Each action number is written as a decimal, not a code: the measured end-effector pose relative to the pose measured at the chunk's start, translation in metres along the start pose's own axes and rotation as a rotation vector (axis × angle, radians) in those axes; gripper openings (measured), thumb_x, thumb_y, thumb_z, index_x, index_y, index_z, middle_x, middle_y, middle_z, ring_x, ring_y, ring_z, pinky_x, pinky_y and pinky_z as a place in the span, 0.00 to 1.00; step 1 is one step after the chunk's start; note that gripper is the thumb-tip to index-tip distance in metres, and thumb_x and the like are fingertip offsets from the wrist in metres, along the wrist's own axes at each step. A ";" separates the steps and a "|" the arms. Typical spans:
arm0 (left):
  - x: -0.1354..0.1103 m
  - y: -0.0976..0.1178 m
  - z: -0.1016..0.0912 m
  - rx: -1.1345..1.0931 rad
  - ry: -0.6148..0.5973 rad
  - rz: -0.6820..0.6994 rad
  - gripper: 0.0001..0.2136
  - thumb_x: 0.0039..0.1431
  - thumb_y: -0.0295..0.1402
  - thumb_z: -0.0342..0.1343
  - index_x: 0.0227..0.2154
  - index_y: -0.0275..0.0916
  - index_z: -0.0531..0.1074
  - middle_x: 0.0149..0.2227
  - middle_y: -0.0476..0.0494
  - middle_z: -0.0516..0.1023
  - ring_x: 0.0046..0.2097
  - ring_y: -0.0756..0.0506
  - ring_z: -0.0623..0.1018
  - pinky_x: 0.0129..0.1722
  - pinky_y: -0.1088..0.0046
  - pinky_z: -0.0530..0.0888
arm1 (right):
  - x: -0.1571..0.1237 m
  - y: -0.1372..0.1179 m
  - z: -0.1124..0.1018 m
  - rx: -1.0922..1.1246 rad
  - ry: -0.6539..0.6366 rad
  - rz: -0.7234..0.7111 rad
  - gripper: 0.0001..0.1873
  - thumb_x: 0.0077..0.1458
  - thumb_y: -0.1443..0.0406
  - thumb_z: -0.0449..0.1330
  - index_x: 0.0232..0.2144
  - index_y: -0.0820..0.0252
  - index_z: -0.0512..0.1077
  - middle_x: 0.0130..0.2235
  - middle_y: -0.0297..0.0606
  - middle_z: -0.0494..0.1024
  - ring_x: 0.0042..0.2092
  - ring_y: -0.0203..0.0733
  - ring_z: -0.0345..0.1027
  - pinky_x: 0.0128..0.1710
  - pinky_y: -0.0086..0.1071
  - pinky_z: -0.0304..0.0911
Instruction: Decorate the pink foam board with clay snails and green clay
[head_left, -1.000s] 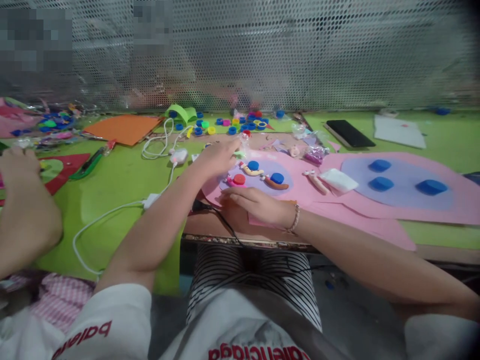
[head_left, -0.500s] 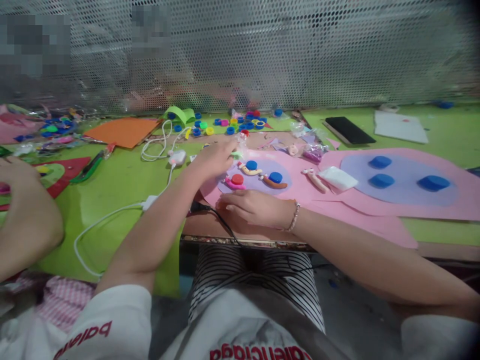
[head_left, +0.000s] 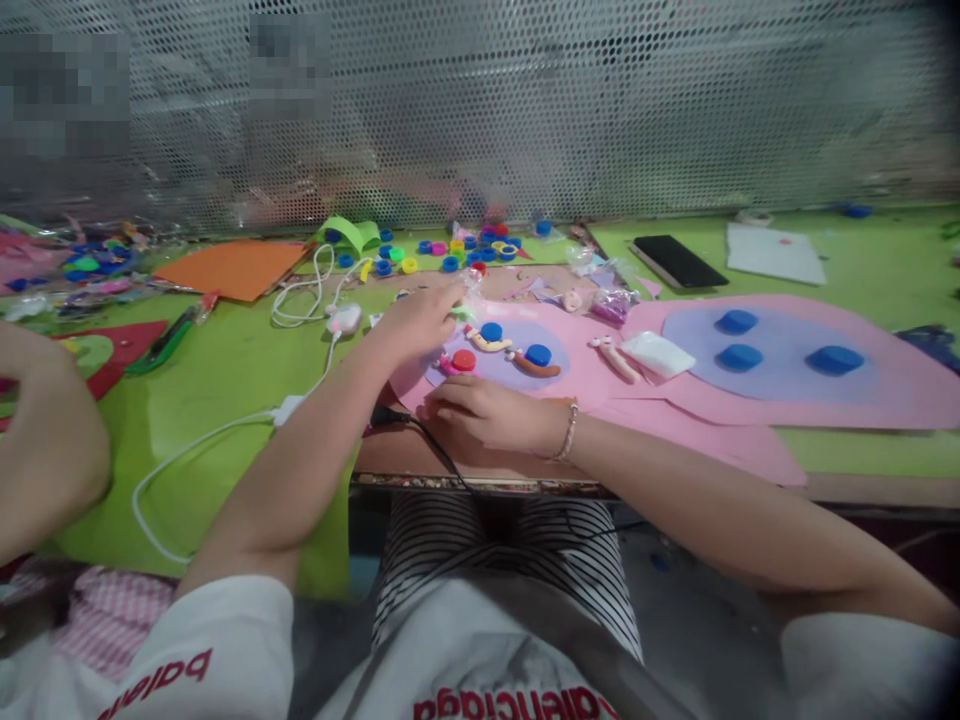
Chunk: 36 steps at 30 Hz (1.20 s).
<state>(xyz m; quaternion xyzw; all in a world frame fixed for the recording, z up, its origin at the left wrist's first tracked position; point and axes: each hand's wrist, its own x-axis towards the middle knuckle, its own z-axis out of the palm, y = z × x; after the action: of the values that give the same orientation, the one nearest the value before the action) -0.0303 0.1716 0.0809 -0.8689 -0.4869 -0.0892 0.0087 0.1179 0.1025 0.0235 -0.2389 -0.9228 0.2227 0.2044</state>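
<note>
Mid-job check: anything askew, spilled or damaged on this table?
Nothing looks damaged or spilled. Coloured caps lie scattered loose along the far edge, and a white cable loops across the green table toward its near edge.

Both arms reach out over the near edge of the surface (head_left: 405,455), bare below short white sleeves (head_left: 225,640).

Left forearm runs from lower left up toward the middle. Left hand (head_left: 416,322) is back-up with knuckles raised, fingers bunched and pointing far-right. Fingertips are blurred, so I cannot tell whether they pinch anything.

Right forearm comes in from lower right, low along the near edge, with a bracelet (head_left: 568,432) at the wrist. Right hand (head_left: 480,412) lies palm down and flat, fingers loose and pointing left. It sits just nearer than the left hand; the two are close but apart.
</note>
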 end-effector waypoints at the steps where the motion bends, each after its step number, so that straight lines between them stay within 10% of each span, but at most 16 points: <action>1: 0.001 -0.001 0.001 -0.013 0.020 0.014 0.12 0.54 0.28 0.46 0.42 0.38 0.65 0.43 0.38 0.73 0.44 0.42 0.72 0.41 0.66 0.68 | 0.000 0.001 0.000 0.039 0.036 0.030 0.12 0.63 0.67 0.47 0.42 0.64 0.69 0.41 0.43 0.74 0.42 0.40 0.67 0.45 0.36 0.64; 12: 0.004 -0.002 0.003 -0.104 0.112 0.055 0.11 0.50 0.23 0.47 0.38 0.38 0.64 0.39 0.39 0.72 0.40 0.43 0.70 0.39 0.66 0.68 | -0.004 0.043 -0.040 0.039 0.761 0.090 0.08 0.55 0.72 0.49 0.35 0.57 0.66 0.36 0.38 0.68 0.38 0.38 0.64 0.36 0.33 0.63; 36: 0.002 -0.003 0.004 -0.158 0.173 0.203 0.09 0.43 0.23 0.48 0.30 0.39 0.67 0.30 0.47 0.73 0.33 0.47 0.71 0.32 0.71 0.66 | -0.001 0.046 -0.039 0.328 0.611 0.270 0.05 0.50 0.66 0.49 0.24 0.58 0.60 0.26 0.31 0.65 0.30 0.35 0.60 0.32 0.30 0.57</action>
<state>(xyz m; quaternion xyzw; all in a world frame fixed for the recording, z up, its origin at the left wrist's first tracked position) -0.0317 0.1749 0.0770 -0.9006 -0.3854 -0.2007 -0.0089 0.1539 0.1505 0.0316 -0.3780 -0.7313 0.3110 0.4750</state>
